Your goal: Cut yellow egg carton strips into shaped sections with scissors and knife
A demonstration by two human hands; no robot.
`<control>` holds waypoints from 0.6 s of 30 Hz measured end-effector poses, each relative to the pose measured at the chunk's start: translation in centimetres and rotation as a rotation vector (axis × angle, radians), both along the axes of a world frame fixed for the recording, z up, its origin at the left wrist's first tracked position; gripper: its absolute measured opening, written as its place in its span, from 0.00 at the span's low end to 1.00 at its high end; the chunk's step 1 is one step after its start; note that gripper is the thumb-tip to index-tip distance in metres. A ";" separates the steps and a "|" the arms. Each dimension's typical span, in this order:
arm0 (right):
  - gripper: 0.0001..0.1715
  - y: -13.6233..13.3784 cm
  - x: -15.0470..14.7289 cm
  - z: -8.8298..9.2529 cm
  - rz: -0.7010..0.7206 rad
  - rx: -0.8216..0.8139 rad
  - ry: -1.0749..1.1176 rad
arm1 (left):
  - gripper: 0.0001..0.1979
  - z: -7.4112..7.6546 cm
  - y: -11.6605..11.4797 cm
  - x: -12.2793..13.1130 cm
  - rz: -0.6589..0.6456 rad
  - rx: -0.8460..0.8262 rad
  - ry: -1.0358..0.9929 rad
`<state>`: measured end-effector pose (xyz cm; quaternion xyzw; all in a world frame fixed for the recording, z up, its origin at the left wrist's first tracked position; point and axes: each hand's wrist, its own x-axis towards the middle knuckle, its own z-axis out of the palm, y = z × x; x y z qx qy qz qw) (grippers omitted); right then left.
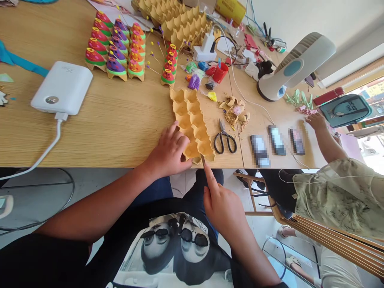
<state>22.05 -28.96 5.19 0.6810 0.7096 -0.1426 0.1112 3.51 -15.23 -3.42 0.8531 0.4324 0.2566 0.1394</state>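
A yellow-brown egg carton piece, two cups wide, lies on the wooden table and reaches its near edge. My left hand rests on the carton's near left side, fingers curled over the cups and pressing it down. My right hand is just off the table edge, closed with the index finger stretched along a thin brown tool. The tool's tip touches the carton's near end. I cannot make out what kind of tool it is.
Black scissors lie right of the carton, with carton scraps behind them. Rows of painted carton cones, stacked egg cartons, a white power bank and a desk fan stand around. Another person's hand reaches in at right.
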 end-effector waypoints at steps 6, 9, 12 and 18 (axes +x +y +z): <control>0.45 1.4 -0.5 0.1 -0.007 -0.001 -0.040 | 0.19 -0.1 0.0 0.0 -0.007 0.029 -0.012; 0.45 0.8 -0.4 0.2 0.004 -0.005 -0.049 | 0.20 0.0 -0.1 0.0 0.007 0.015 -0.024; 0.45 0.1 -0.2 0.4 0.005 -0.013 -0.057 | 0.19 0.0 -0.1 0.1 0.014 0.006 -0.006; 0.44 1.0 -0.8 0.6 0.013 -0.039 -0.093 | 0.19 -0.1 0.0 0.1 0.003 0.022 -0.013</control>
